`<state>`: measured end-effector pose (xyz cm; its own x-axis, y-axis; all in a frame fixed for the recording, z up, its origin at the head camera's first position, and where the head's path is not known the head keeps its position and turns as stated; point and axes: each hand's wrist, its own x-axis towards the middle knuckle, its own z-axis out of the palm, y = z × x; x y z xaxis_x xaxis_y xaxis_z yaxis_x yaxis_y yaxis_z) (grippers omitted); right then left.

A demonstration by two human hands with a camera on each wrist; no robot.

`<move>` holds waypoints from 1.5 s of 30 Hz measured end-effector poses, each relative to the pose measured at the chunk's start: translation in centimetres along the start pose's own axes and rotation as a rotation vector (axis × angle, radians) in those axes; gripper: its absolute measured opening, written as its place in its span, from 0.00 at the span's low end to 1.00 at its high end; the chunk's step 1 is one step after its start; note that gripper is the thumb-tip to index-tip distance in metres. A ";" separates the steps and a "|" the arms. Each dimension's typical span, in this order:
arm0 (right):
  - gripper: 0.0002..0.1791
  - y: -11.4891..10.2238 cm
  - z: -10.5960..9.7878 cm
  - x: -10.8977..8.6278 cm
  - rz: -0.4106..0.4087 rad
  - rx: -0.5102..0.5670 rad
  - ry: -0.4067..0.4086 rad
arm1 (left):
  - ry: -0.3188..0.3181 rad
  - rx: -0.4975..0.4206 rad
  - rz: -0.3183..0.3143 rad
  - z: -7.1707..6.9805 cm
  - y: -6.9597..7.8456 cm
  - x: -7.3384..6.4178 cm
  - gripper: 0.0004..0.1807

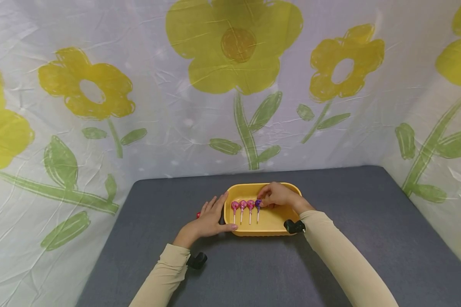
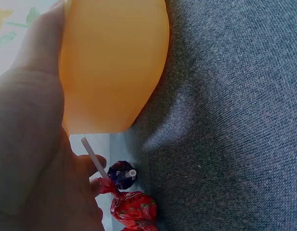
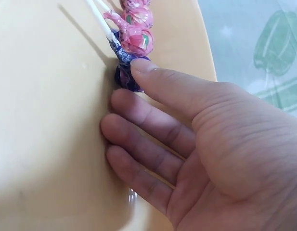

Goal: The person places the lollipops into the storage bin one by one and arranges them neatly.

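A yellow plastic tray (image 1: 269, 233) stands on the table. Inside it several wrapped lollipops lie in a row, sticks toward the person: pink lollipops (image 1: 243, 205) on the left, a purple lollipop (image 1: 258, 204) at the right end. My right hand (image 1: 278, 195) pinches the wrapped head of the purple one between thumb and index finger; its other fingers (image 3: 138, 154) bend loosely near the tray floor. My left hand (image 1: 209, 219) rests against the tray's left end, fingers extended and thumb on the front rim. Beside it, outside the tray, are a red lollipop (image 2: 134, 209) and a dark-wrapped lollipop (image 2: 122, 175).
The dark grey tabletop (image 1: 253, 273) extends around the tray. Behind and beside it hangs a pale cloth (image 1: 169, 140) printed with yellow flowers. A black wrist camera (image 1: 197, 260) sits by the left cuff, another black camera (image 1: 294, 226) over the tray's front right corner.
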<state>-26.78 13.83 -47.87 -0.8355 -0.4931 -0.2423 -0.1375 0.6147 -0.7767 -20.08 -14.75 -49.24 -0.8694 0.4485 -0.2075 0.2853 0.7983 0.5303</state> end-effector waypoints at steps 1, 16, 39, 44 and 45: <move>0.14 0.0 0.0 0.0 0.001 0.002 -0.002 | -0.003 0.004 -0.002 0.1 -0.1 0.1 0.67; 0.17 -1.3 -1.7 -0.8 0.013 -0.088 0.036 | -0.007 0.018 -0.023 -0.1 0.1 0.1 0.66; 0.30 -0.6 -4.2 -7.8 -0.188 -0.109 0.317 | -0.006 0.002 -0.027 0.0 0.1 0.0 0.67; 0.41 1.3 -3.7 -9.3 -0.230 -0.140 0.349 | -0.009 0.004 -0.020 0.1 -0.2 0.2 0.67; 0.43 1.7 -3.6 -9.6 -0.234 -0.145 0.347 | -0.014 0.009 -0.023 0.1 -0.2 0.2 0.67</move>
<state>-20.93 21.82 -44.76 -0.8987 -0.4086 0.1591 -0.3969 0.6036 -0.6915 -20.31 -14.77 -49.54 -0.8697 0.4360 -0.2313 0.2692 0.8119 0.5180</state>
